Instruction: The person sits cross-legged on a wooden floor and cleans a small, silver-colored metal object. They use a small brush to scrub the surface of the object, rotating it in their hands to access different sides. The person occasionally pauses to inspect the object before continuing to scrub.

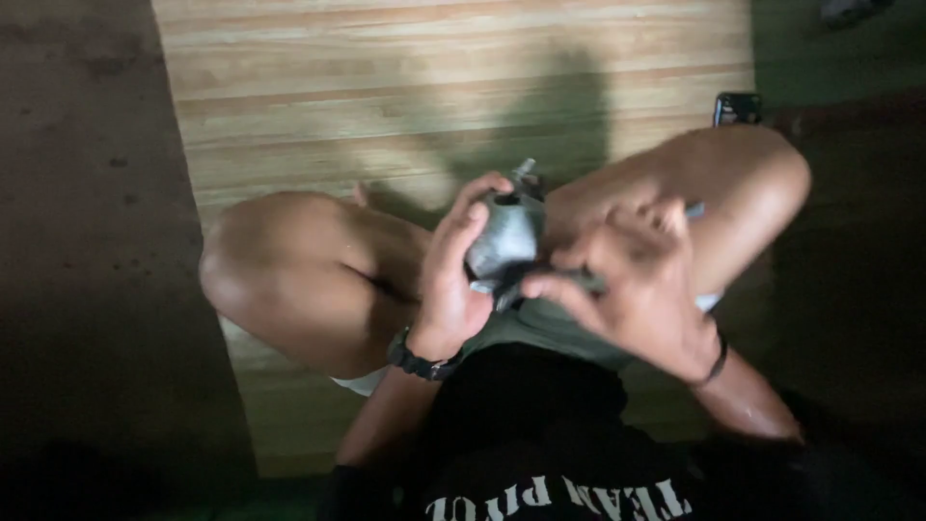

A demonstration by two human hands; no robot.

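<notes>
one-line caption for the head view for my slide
Seated person's left hand and right hand grip a grey metal part.

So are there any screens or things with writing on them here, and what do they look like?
Phone: on the floor past the right knee, by the edge of the wooden mat; small dark rectangle, screen glinting.
Shirt print: bottom of the view, white block letters on black cloth.
No packages or signs in view.

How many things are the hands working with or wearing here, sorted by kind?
Grey metal part in the left hand: 1
Dark tool in the right hand: 1
Wristbands: 2
Dark phone-like object on the floor: 1
Total: 5
</notes>
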